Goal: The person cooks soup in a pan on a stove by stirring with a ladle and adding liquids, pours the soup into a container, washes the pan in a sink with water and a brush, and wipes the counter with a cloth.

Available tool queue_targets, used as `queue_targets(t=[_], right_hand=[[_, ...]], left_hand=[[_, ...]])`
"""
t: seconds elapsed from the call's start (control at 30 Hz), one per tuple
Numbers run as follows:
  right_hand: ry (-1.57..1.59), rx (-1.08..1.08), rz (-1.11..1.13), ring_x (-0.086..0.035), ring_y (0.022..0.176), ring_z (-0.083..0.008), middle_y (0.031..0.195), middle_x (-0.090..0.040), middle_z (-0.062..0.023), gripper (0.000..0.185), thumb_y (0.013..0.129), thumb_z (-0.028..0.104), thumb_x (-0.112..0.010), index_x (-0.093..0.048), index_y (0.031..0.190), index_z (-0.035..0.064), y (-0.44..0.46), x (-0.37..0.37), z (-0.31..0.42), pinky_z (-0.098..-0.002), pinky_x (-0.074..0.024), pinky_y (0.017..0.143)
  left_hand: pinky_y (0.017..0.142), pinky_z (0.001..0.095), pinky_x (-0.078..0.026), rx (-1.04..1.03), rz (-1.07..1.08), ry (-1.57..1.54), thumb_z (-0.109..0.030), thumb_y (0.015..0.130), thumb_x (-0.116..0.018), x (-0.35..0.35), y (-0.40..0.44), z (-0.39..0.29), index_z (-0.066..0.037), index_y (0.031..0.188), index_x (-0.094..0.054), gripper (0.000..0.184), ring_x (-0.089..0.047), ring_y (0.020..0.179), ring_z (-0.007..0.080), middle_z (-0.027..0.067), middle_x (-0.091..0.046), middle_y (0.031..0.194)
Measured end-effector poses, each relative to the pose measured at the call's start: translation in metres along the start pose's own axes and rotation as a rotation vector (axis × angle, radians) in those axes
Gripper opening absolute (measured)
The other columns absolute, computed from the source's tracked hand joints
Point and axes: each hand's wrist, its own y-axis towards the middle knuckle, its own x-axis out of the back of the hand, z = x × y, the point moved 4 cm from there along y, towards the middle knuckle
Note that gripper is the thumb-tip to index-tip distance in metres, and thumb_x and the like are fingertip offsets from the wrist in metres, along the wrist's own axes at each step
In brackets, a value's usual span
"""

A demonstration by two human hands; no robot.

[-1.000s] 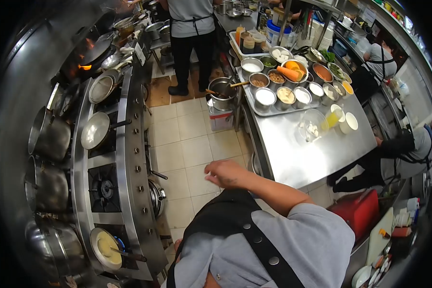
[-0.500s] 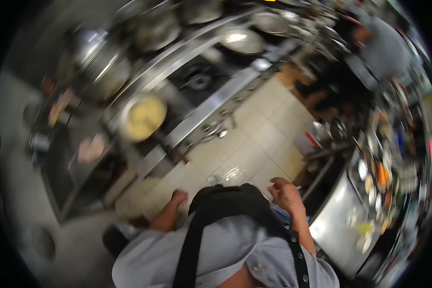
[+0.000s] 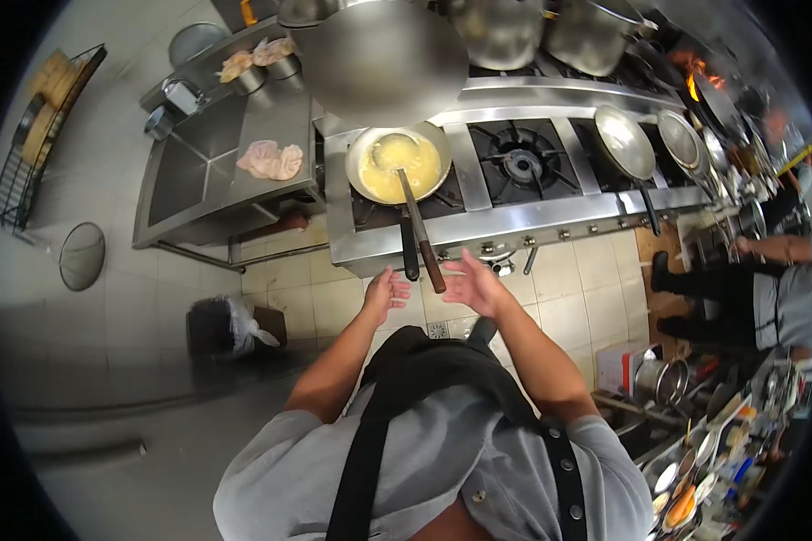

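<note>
A frying pan (image 3: 356, 185) with bubbling yellow liquid stands on the stove's left burner. Its black handle (image 3: 409, 248) points towards me. A long-handled utensil (image 3: 430, 264) with a brown grip rests in the pan, its round head partly sunk in the liquid; whether this is a ladle or a skimmer I cannot tell. My left hand (image 3: 388, 293) is open just left of the black handle, holding nothing. My right hand (image 3: 472, 287), also open with fingers apart, is close to the right of the brown grip. No contact with either handle shows.
Raw pale meat, perhaps chicken (image 3: 271, 160), lies on the steel counter (image 3: 194, 185) at left. A bare burner (image 3: 521, 164) and another pan (image 3: 624, 144) are to the right. Blurred round metal (image 3: 383, 63) hangs close above. A flame (image 3: 695, 81) burns far right, near a co-worker (image 3: 780, 307).
My view has swung round to face the stove and now stands closer to the pan. Both hands have come forward from my sides to near the handles.
</note>
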Motion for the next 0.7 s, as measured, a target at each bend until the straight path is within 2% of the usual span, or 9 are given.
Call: queue_targets(t=[0.13, 0.17, 0.27, 0.3, 0.43, 0.53, 0.57, 0.6, 0.7], right_hand=[[0.119, -0.073, 0.293, -0.06, 0.077, -0.0193, 0.085, -0.063, -0.0089, 0.053, 0.088, 0.053, -0.053, -0.051, 0.112, 0.005, 0.046, -0.033, 0.023, -0.0315, -0.0468, 0.068], [0.121, -0.1, 0.208, -0.05, 0.059, -0.013, 0.067, -0.055, -0.0015, 0.036, 0.089, 0.039, -0.057, -0.054, 0.103, 0.0069, 0.049, -0.032, 0.027, -0.026, -0.0403, 0.052], [-0.22, 0.02, 0.104, -0.044, 0.05, -0.0103, 0.06, -0.046, 0.001, 0.023, 0.088, 0.027, -0.059, -0.055, 0.097, 0.0062, 0.033, -0.026, 0.063, -0.0233, -0.0327, 0.042], [-0.327, 0.034, 0.012, -0.041, 0.044, -0.0109, 0.058, -0.047, 0.0003, 0.013, 0.085, 0.016, -0.058, -0.054, 0.09, 0.0049, 0.03, -0.02, 0.069, -0.0236, -0.0295, 0.038], [-0.871, 0.204, -0.107, -0.044, 0.046, -0.0125, 0.058, -0.05, -0.003, 0.012, 0.08, 0.013, -0.059, -0.054, 0.086, 0.0033, 0.008, 0.005, 0.107, -0.0282, -0.0349, 0.042], [-1.37, 0.274, -0.19, -0.06, 0.063, -0.0281, 0.072, -0.061, -0.0145, 0.024, 0.076, 0.018, -0.06, -0.058, 0.09, -0.0014, -0.011, 0.014, 0.145, -0.0367, -0.0464, 0.061], [-1.549, 0.386, -0.218, -0.062, 0.079, -0.0355, 0.082, -0.064, -0.0203, 0.027, 0.075, 0.02, -0.061, -0.058, 0.091, -0.0017, -0.018, 0.013, 0.156, -0.0401, -0.047, 0.073], [-1.576, 0.405, -0.239, -0.061, 0.085, -0.0382, 0.084, -0.064, -0.0213, 0.028, 0.076, 0.02, -0.061, -0.059, 0.094, -0.0009, -0.027, 0.01, 0.164, -0.0426, -0.0469, 0.075], [-1.691, 0.415, -0.301, -0.062, 0.086, -0.0384, 0.085, -0.064, -0.0216, 0.026, 0.077, 0.019, -0.062, -0.058, 0.094, -0.0003, -0.035, 0.007, 0.173, -0.044, -0.0474, 0.075]], left_hand=[[0.056, 0.0307, -0.05, -0.186, -0.011, 0.076, -0.045, 0.091, -0.054, -0.043, -0.012, -0.039, -0.009, 0.104, -0.053, 0.039, -0.062, 0.07, 0.0163, 0.007, -0.064, 0.086], [0.052, 0.0282, -0.05, -0.174, -0.064, 0.106, -0.04, 0.09, -0.056, -0.05, -0.016, -0.044, -0.01, 0.101, -0.053, 0.032, -0.063, 0.066, 0.0141, 0.0037, -0.065, 0.081], [0.05, 0.0271, -0.05, -0.152, -0.14, 0.116, -0.036, 0.09, -0.059, -0.052, -0.017, -0.042, -0.01, 0.1, -0.054, 0.029, -0.063, 0.065, 0.0134, 0.0024, -0.064, 0.079], [0.052, 0.0283, -0.05, -0.154, -0.162, 0.097, -0.035, 0.089, -0.06, -0.052, -0.018, -0.041, -0.01, 0.099, -0.055, 0.027, -0.063, 0.066, 0.0138, 0.0023, -0.064, 0.08], [0.054, 0.0301, -0.051, -0.183, -0.21, 0.006, -0.031, 0.089, -0.061, -0.046, -0.022, -0.032, -0.009, 0.101, -0.055, 0.026, -0.063, 0.066, 0.0151, 0.0029, -0.064, 0.08], [0.059, 0.0302, -0.052, -0.21, -0.257, -0.03, -0.027, 0.091, -0.058, -0.045, -0.034, -0.032, -0.007, 0.105, -0.053, 0.025, -0.064, 0.072, 0.017, 0.0056, -0.064, 0.086], [0.059, 0.0302, -0.052, -0.21, -0.253, -0.045, -0.025, 0.09, -0.058, -0.043, -0.035, -0.029, -0.007, 0.105, -0.053, 0.024, -0.063, 0.071, 0.0166, 0.005, -0.063, 0.086], [0.059, 0.0302, -0.052, -0.209, -0.251, -0.032, -0.025, 0.09, -0.058, -0.042, -0.035, -0.028, -0.007, 0.105, -0.054, 0.023, -0.063, 0.071, 0.0165, 0.0049, -0.063, 0.087], [0.06, 0.0301, -0.052, -0.191, -0.221, -0.007, -0.024, 0.09, -0.06, -0.044, -0.039, -0.028, -0.007, 0.105, -0.054, 0.024, -0.063, 0.072, 0.0161, 0.0047, -0.062, 0.089]])
